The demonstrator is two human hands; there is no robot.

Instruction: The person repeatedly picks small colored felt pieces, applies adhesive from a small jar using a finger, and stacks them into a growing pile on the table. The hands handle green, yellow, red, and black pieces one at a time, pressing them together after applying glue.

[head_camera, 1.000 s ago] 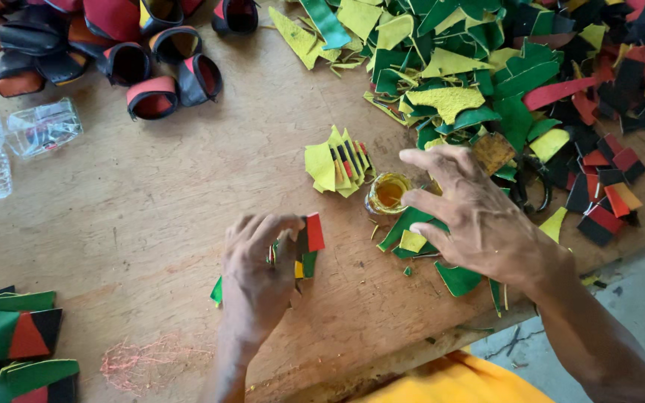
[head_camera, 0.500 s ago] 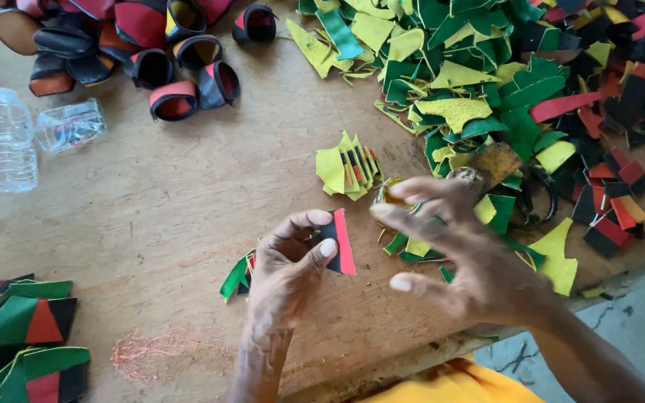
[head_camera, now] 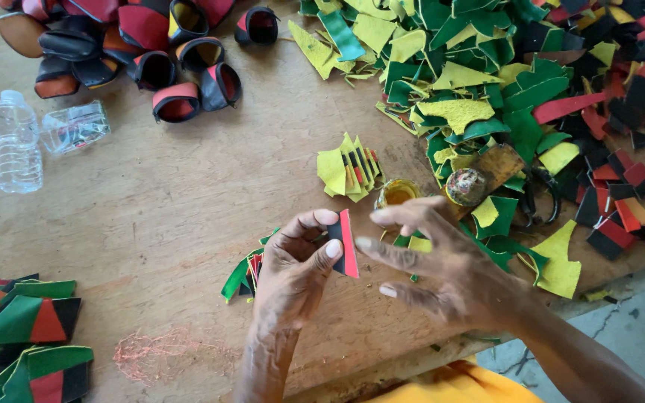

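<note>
My left hand (head_camera: 293, 270) pinches a small black and red leather piece (head_camera: 346, 245) between thumb and fingers, holding it upright above the wooden table (head_camera: 173, 209). My right hand (head_camera: 442, 265) hovers just right of that piece with fingers spread, the index fingertip nearly touching it, holding nothing. A little jar of yellow glue (head_camera: 396, 193) stands right behind the right hand. A short stack of yellow, black and red pieces (head_camera: 349, 168) lies beyond it. Green and red pieces (head_camera: 242, 272) lie under my left hand.
A big heap of green, yellow, red and black scraps (head_camera: 516, 82) fills the right side. Curved black and red shoe parts (head_camera: 143, 52) lie at the back left. Two clear plastic bottles (head_camera: 16, 145) sit at the left. Joined triangles (head_camera: 24, 328) are stacked at the near left.
My left hand has lifted the black and red piece off the table and turned it upright. My right hand has drawn back from the glue jar toward the piece.
</note>
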